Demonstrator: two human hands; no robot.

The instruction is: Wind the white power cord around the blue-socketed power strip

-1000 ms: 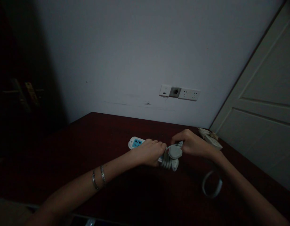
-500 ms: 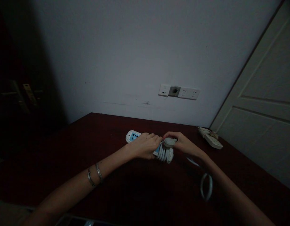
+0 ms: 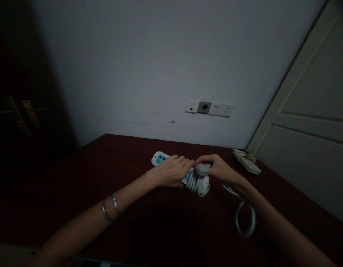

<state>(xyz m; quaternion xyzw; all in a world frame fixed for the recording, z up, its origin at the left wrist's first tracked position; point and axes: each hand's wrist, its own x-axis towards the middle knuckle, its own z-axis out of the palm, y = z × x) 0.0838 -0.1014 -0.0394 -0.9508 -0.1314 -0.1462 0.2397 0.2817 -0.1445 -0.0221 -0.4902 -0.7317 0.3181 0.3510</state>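
A pale wall point(image 3: 149, 66) and a white panelled door point(image 3: 313, 122) stand behind a dark red tabletop point(image 3: 110, 163), with a row of wall sockets point(image 3: 209, 108) set just above its far edge. On the tabletop lies a white power strip point(image 3: 160, 159) with blue socket faces, its far end bare, its near end under the left hand point(image 3: 171, 171), which is clenched over it and pins it down. Its white cord point(image 3: 198, 183) is wound in tight turns around the strip's right end; the right hand point(image 3: 220, 168) pinches the grey plug point(image 3: 202, 170) against those turns, and a loose loop of cord point(image 3: 245, 219) hangs by the right forearm. The strip looks light, rigid and smooth, best held around its body; the cord is probably springy and apt to unwind, so the plug is the sure hold. A second, beige power strip point(image 3: 247, 161) lies well apart by the door. Two bangles point(image 3: 110, 207) circle the left wrist. No writing is legible in this dim light.
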